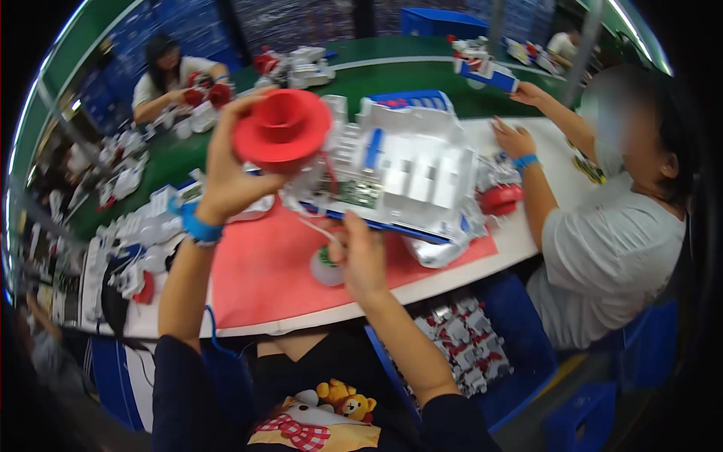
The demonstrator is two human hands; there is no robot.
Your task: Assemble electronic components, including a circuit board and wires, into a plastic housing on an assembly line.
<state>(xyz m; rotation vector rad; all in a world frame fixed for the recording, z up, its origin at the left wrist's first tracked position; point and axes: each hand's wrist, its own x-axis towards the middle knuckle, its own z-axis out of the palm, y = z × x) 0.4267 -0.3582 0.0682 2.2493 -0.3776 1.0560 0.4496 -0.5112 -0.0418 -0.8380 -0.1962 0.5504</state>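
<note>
My left hand (227, 169) grasped the red flanged piece (282, 128); my right hand (363, 256) curled, its grip unclear. Above the tabletop (571, 182), the white housing (423, 177) seemed light, stiff, best held by its rim.

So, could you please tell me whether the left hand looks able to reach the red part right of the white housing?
Probably not directly: the left hand holds a red flanged piece, and the white housing lies between that hand and the red part.

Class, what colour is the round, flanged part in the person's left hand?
The flanged part is red, seen in the head view.
</note>
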